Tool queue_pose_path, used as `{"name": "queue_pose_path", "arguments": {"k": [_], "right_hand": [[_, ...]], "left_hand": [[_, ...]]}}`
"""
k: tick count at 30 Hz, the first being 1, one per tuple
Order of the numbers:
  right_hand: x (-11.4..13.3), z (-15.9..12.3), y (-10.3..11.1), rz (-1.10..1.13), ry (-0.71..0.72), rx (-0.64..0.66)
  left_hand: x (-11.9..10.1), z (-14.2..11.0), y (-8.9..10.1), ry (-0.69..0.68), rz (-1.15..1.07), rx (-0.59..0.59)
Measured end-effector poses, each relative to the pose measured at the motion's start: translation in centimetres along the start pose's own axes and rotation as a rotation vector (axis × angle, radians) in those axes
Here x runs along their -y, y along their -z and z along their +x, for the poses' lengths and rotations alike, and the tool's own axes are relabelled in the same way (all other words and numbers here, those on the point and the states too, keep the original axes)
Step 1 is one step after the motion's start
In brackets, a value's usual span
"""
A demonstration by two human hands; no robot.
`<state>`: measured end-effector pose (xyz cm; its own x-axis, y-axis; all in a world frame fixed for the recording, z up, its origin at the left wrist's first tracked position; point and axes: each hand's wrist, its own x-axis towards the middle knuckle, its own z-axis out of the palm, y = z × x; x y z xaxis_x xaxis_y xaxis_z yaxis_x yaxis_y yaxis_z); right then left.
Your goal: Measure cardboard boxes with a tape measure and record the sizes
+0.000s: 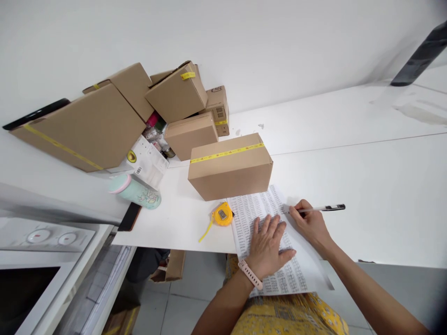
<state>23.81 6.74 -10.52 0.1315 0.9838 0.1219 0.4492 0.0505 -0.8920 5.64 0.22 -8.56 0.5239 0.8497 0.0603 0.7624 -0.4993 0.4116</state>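
Note:
My left hand [268, 246] lies flat with fingers spread on a printed sheet of paper [240, 204] covered in columns of small text. A pink band circles that wrist. My right hand [309, 225] pinches a pen [328, 208], its tip at the sheet's right side near the text. The sheet's lower end hangs past the table's front edge. Behind it stands a closed cardboard box [230, 170] with yellow tape across the top. Left of the paper rests a yellow tape measure [222, 214], a short length of its blade pulled out.
Several cardboard boxes [178, 93] are stacked against the wall at the back left. A mint green bottle [139, 191] lies tilted by a white carton [148, 160]. At lower left is a white appliance with dials [38, 236]. A dark upright object [419, 56] stands at far right.

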Motion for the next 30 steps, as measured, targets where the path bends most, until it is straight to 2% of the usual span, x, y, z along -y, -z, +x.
{"name": "queue_pose_path", "arguments": {"k": [5, 8, 11, 13, 16, 18, 20, 23, 26, 28, 30], "right_hand": [[0.0, -0.1, 0.0, 0.019, 0.004, 0.001], [0.0, -0.3, -0.1, 0.029, 0.000, -0.051], [0.0, -0.2, 0.0, -0.036, 0.084, -0.050], [-0.1, 0.1, 0.4, -0.176, 0.240, 0.018], [-0.5, 0.8, 1.0, -0.435, 0.478, 0.122], [-0.8, 1.2, 1.3, -0.560, 0.551, 0.148], [-1.2, 1.5, 1.3, -0.633, 0.594, 0.140], [-1.4, 1.5, 1.2, -0.687, 0.638, 0.096], [-0.7, 1.2, 1.1, -0.684, 0.609, 0.023], [0.5, 0.8, 1.0, -0.608, 0.569, -0.001], [2.5, 0.3, 0.8, -0.453, 0.491, 0.026]], "left_hand": [[0.0, 0.0, 0.1, 0.004, 0.000, 0.001], [-0.1, 0.1, 0.0, 0.004, -0.013, -0.002], [0.0, 0.0, 0.0, -0.003, -0.041, -0.031], [0.3, -0.4, 0.4, 0.008, -0.068, -0.114], [1.4, -1.5, 1.8, 0.108, -0.065, -0.375], [2.8, -2.3, 3.1, 0.207, -0.017, -0.540], [4.6, -3.1, 4.2, 0.312, 0.026, -0.623], [7.2, -3.6, 5.0, 0.440, 0.009, -0.618], [9.2, -3.7, 5.0, 0.469, -0.087, -0.566], [9.6, -3.7, 5.2, 0.482, -0.195, -0.570], [9.3, -3.8, 5.9, 0.466, -0.399, -0.588]]}}
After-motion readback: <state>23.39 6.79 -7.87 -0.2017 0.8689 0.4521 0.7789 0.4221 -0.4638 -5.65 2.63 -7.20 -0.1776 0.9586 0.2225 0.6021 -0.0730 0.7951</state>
